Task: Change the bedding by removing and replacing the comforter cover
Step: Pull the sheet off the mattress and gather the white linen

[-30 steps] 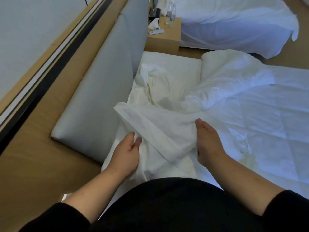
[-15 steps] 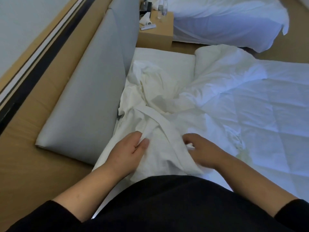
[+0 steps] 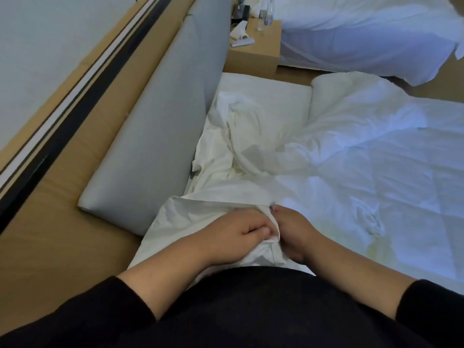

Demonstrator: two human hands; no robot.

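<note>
Head view: both hands meet at the near edge of the bed (image 3: 263,96), right in front of the person's black top. Left hand (image 3: 236,234) has fingers curled, thumb pressed onto a bunched fold of the comforter cover (image 3: 241,151). Right hand (image 3: 293,234) sits just beside it, touching the same fold, fingers curled into the fabric; fingertips mostly buried in cloth, so the exact grip is hard to read. The cover runs from the hands away toward the grey headboard (image 3: 155,136), crumpled in a heap along it. The quilted comforter (image 3: 376,172) lies spread to the right of the hands, its far corner rolled over; where cover ends and comforter begins is hard to tell, all white on white. Yellowish stain on the comforter near the right forearm.

Comforter cut off at the right frame edge. Wooden nightstand (image 3: 256,54) beyond the bed's far end carries bottles (image 3: 266,13) and small items, too blurred to name. Second bed (image 3: 364,38) with white bedding past it, cut off at the top.
</note>
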